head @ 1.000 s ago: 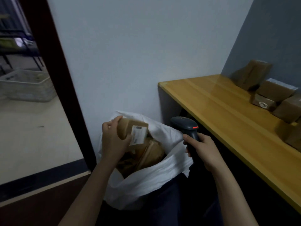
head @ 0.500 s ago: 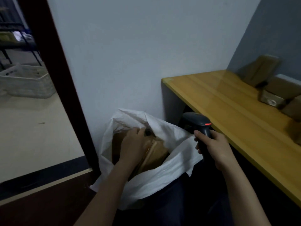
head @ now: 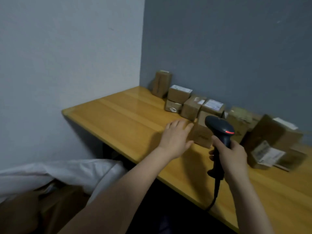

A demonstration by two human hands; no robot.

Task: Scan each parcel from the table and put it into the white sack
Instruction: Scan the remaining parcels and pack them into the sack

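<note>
Several brown cardboard parcels stand along the back of the wooden table (head: 121, 119), among them a tall one (head: 161, 83) in the corner. My left hand (head: 177, 137) hovers open over the table, its fingers at the side of a small brown parcel (head: 202, 136). My right hand (head: 231, 157) is closed on a black barcode scanner (head: 219, 130) with a red light, held upright just right of that parcel. The white sack (head: 67, 171) lies at the lower left with brown parcels (head: 30, 210) inside.
A grey-blue wall runs behind the parcels and a pale wall stands on the left. At the right, a parcel with a white label (head: 268, 154) lies near the table's front. The scanner's cable (head: 214, 196) hangs over the table edge.
My left hand has let go of the parcel in the sack and moved up to the table. The view has swung right from the sack to the parcels. The scanner came up over the table.
</note>
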